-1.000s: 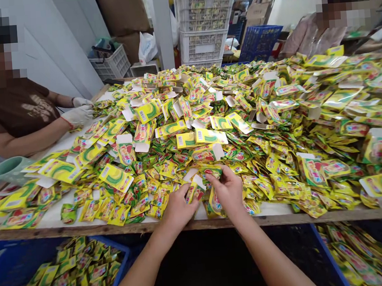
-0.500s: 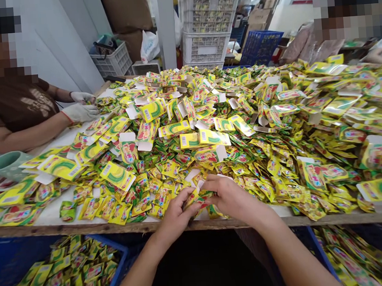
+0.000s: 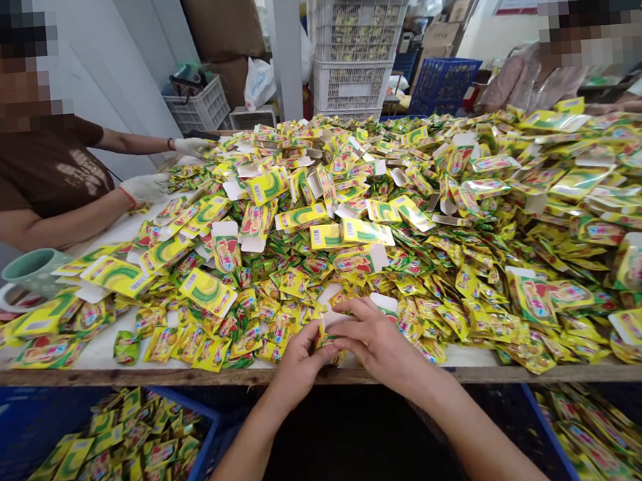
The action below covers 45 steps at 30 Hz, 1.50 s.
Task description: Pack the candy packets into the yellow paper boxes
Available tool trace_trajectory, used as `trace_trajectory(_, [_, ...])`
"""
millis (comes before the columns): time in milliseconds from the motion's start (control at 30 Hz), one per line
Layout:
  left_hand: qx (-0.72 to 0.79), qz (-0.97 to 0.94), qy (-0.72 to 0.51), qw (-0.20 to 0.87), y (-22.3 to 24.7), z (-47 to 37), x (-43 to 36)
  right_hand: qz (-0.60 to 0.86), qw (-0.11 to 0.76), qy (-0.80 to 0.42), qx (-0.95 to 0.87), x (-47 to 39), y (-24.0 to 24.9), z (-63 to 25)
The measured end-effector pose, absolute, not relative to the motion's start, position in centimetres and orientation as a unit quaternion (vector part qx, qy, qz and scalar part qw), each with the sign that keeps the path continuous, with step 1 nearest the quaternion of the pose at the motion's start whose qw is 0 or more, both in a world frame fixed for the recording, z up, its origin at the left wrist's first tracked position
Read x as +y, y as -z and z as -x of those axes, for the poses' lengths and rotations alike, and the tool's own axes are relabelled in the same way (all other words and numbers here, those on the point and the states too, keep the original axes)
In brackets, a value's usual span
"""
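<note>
At the table's front edge, my left hand (image 3: 303,359) pinches a small box (image 3: 334,318) between thumb and fingers. Its white flap shows, while most of its body is hidden behind my fingers. My right hand (image 3: 375,341) meets it from the other side, fingers bent over the flap end and closed on the box. Around both hands lie small yellow and green candy packets (image 3: 265,307). Just beyond my right hand, an open box with a white flap (image 3: 383,303) lies in the pile.
Yellow printed cartons (image 3: 209,292) are heaped across the table. Blue crates (image 3: 194,432) of filled cartons stand below the edge. A green mug (image 3: 34,274) sits at left. A co-worker's gloved hand (image 3: 146,188) is across the left side; another person sits far right.
My right hand's fingers have shifted over the box's flap end, and more white flap shows. The left co-worker's far hand has reached out toward the pile. The view has shifted slightly.
</note>
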State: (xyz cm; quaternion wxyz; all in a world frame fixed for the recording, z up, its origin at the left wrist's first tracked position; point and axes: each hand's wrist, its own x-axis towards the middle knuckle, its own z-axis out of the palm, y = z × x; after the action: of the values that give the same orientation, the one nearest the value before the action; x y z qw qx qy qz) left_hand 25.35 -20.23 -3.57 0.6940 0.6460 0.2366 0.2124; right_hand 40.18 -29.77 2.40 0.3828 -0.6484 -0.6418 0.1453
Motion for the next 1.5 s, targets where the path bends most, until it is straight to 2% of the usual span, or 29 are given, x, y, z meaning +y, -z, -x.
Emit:
trace_trajectory(67, [0.260, -0.618, -0.226, 0.707, 3.4, -25.1, -20.3, 0.669, 0.504, -0.174, -0.518, -30.1, -1.2, -39.7])
trace_trajectory(133, [0.283, -0.597, -0.223, 0.717, 2.8, -24.9, -20.3, 0.673, 0.577, -0.263, -0.381, -30.3, -0.1, -39.0])
trace_trajectory(200, [0.287, -0.595, -0.192, 0.726, 2.0, -24.5, -20.0, 0.656, 0.587, -0.363, -0.307, -30.2, 0.7, -38.3])
trace_trajectory(267, [0.281, -0.602, -0.157, 0.731, 1.1, -24.0, -19.4, 0.641, 0.583, -0.402, -0.298, -29.8, 0.9, -37.6])
trace_trajectory(333, [0.289, -0.604, -0.156, 0.726, 0.7, -23.5, -18.7, 0.627, 0.600, -0.380, -0.320, -29.3, 0.7, -37.4])
trace_trajectory(433, [0.323, -0.620, -0.222, 0.679, 1.1, -22.9, -17.9, 0.600, 0.619, -0.349, -0.367, -28.3, 0.3, -37.5])
trace_trajectory(600, [0.331, -0.677, -0.319, 0.574, 3.0, -23.0, -18.2, 0.621, 0.627, -0.331, -0.335, -26.9, 0.8, -37.7])
trace_trajectory(800, [0.298, -0.667, -0.349, 0.587, 2.6, -24.3, -18.9, 0.646, 0.607, -0.280, -0.369, -27.1, 1.4, -38.0])
trace_trajectory(1000, [0.171, -0.757, -0.416, 0.473, 2.8, -23.7, -18.2, 0.638, 0.576, -0.211, -0.465, -28.5, 0.6, -38.1])
trace_trajectory(1167, [0.075, -0.814, -0.395, 0.420, 3.5, -22.7, -18.3, 0.627, 0.535, -0.100, -0.558, -30.3, 1.0, -37.0])
trace_trajectory(1333, [0.049, -0.841, -0.362, 0.400, 3.6, -22.5, -18.9, 0.629, 0.493, -0.023, -0.600, -31.5, 2.5, -35.9])
trace_trajectory(1500, [0.047, -0.853, -0.363, 0.372, 4.3, -22.1, -19.4, 0.640, 0.496, 0.020, -0.586, -31.9, 2.9, -35.2])
